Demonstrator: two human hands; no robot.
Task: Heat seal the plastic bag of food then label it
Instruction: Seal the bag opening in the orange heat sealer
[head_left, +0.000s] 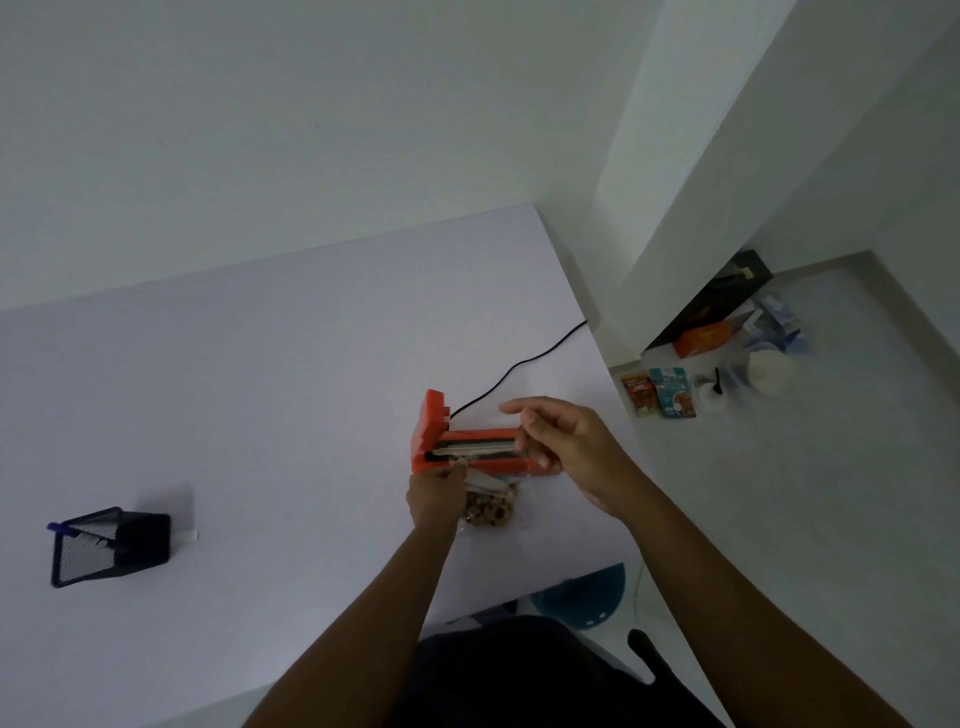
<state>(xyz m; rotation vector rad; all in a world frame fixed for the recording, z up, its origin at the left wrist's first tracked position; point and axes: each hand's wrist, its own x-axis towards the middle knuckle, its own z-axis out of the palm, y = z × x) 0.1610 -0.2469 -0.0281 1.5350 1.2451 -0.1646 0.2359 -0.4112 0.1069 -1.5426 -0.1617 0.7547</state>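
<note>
- Plastic bag of food (491, 512): on the desk (260, 415) near its right edge, mouth at the orange sealer (470, 447).
- Left hand (434, 496): grip pinching the bag's top-left.
- Right hand (563, 449): fingers loosely spread above the sealer, holding nothing.

White table (260, 395) fills the left and centre. Black mesh pen holder (106, 545) at 8 o'clock — lying tipped on its side, blue pen (60, 527) poking out its top-left. Floor at 3 o'clock: two snack packets (658, 391) side by side, orange box (705, 336) against a black box (722, 296), white cup (771, 370), clear plastic clutter — too blurred to identify. Teal stool (589, 595) at 5 o'clock, under the table edge.
</note>
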